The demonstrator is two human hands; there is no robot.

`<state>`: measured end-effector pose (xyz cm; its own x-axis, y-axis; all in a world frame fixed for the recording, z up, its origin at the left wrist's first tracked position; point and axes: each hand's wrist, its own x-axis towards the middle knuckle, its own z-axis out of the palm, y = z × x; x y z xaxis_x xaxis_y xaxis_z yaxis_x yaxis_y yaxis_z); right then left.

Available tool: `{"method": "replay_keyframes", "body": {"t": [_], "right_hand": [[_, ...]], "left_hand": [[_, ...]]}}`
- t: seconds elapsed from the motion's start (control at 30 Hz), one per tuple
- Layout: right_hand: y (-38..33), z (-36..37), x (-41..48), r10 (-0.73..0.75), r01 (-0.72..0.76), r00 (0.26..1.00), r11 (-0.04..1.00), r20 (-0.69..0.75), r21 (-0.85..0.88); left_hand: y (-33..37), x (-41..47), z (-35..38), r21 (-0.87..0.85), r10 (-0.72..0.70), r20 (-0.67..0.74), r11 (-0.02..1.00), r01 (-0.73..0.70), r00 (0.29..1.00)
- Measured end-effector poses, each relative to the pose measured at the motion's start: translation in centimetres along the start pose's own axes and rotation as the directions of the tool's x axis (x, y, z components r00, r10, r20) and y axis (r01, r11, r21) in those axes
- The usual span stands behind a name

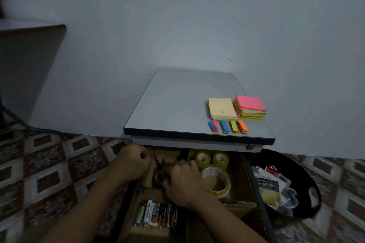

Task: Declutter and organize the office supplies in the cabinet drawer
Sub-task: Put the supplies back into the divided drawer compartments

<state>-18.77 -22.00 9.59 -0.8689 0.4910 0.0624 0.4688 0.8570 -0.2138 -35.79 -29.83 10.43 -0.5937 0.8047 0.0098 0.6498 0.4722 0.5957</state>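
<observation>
Scissors [159, 171], dark blades w/ brown ring handles, lie in back-left section of open cardboard-lined drawer [238, 171], btwn both hands. 3 clear tape rolls [216, 180] just right of them; 2 sticky-note pads [222, 108] and 5 coloured flag strips [227, 126] on grey cabinet top [177, 104]. Right hand [181, 182] curls on scissors' handles. Left hand [134, 162] is fisted at drawer's back-left corner; contents can't tell.

Both bare forearms reach forward, left hand [132, 162] curled fist-like, right hand [183, 182] knuckles-up, fingers curled down.
</observation>
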Motion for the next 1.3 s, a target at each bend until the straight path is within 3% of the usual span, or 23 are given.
{"method": "replay_keyframes", "body": {"t": [0.1, 0.23, 0.33, 0.43, 0.53, 0.77, 1.0, 1.3], "right_hand": [[0.2, -1.5, -0.8, 0.000, 0.001, 1.000, 0.989, -0.005, 0.149], [0.6, -5.4, -1.5, 0.020, -0.008, 0.999, 0.929, -0.030, 0.371], [1.5, -9.1, -1.3, 0.047, -0.011, 0.996, 0.917, -0.080, 0.399], [3.3, -13.5, -0.1, 0.103, -0.020, 0.966, 0.944, -0.237, 0.330], [5.8, -17.7, 1.2, 0.229, -0.119, 0.916, 0.939, -0.330, 0.322], [11.6, -22.4, 3.3, 0.469, -0.252, 0.850, 0.762, -0.240, 0.597], [15.0, -21.8, 4.6, 0.536, -0.343, 0.826, 0.725, -0.176, 0.597], [16.6, -20.6, 5.9, 0.581, -0.385, 0.803, 0.678, -0.135, 0.626]], "left_hand": [[1.9, -0.2, -1.7, 0.149, -0.043, 0.084, 0.988, 0.030, 0.996], [6.2, -0.6, -4.0, 0.098, 0.027, 0.083, 0.995, -0.035, 0.996], [10.2, -0.9, -5.5, -0.031, 0.107, 0.006, 0.994, -0.106, 0.994], [13.3, 0.0, -6.3, -0.187, 0.146, -0.050, 0.970, -0.153, 0.988], [16.1, 2.4, -6.0, -0.223, 0.184, -0.067, 0.955, -0.195, 0.981], [20.3, 9.5, -2.2, -0.036, 0.301, -0.001, 0.953, -0.301, 0.954], [22.2, 11.8, 0.9, 0.067, 0.316, 0.117, 0.943, -0.325, 0.942], [22.8, 12.6, 1.5, 0.062, 0.200, 0.141, 0.976, -0.210, 0.970]]}}
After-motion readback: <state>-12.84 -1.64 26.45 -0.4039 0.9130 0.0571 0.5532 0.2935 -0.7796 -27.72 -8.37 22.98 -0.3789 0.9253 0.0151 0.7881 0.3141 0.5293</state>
